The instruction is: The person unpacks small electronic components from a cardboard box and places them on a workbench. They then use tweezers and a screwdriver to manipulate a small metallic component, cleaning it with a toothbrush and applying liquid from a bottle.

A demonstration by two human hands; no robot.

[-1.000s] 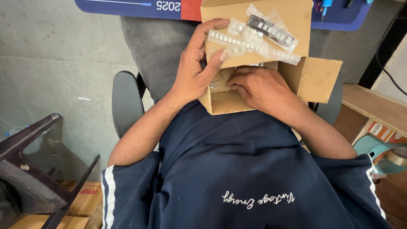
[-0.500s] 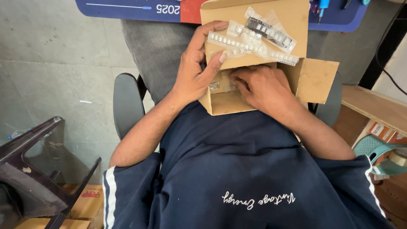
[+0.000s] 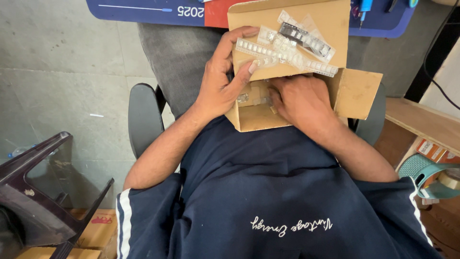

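A: Small brown cardboard box (image 3: 254,117) sits on the person's lap, flaps open, matte corrugated walls. The far flap (image 3: 330,24) stands up; the right flap (image 3: 359,93) juts out flat.

B: And the hands?

A: Left hand (image 3: 221,84) grips the box's left wall, thumb pinning clear plastic strips (image 3: 282,52) against the far flap. The strips are ribbed, pocketed tape, glossy; one carries dark parts (image 3: 304,38). Right hand (image 3: 302,100) is down inside the box, fingers curled out of sight, so whether it grasps anything cannot be told.

B: Room to move?

A: Tight. The box interior is mostly filled by the right hand; a bare patch of floor shows at its near left. A blue-edged desk mat (image 3: 143,9) overhangs just beyond the far flap.

B: Surroundings?

A: Grey chair armrest (image 3: 141,117) at the left elbow, a dark plastic stool (image 3: 43,192) near left on tiled floor, a wooden shelf (image 3: 421,122) right with a teal basket (image 3: 426,172) beneath.
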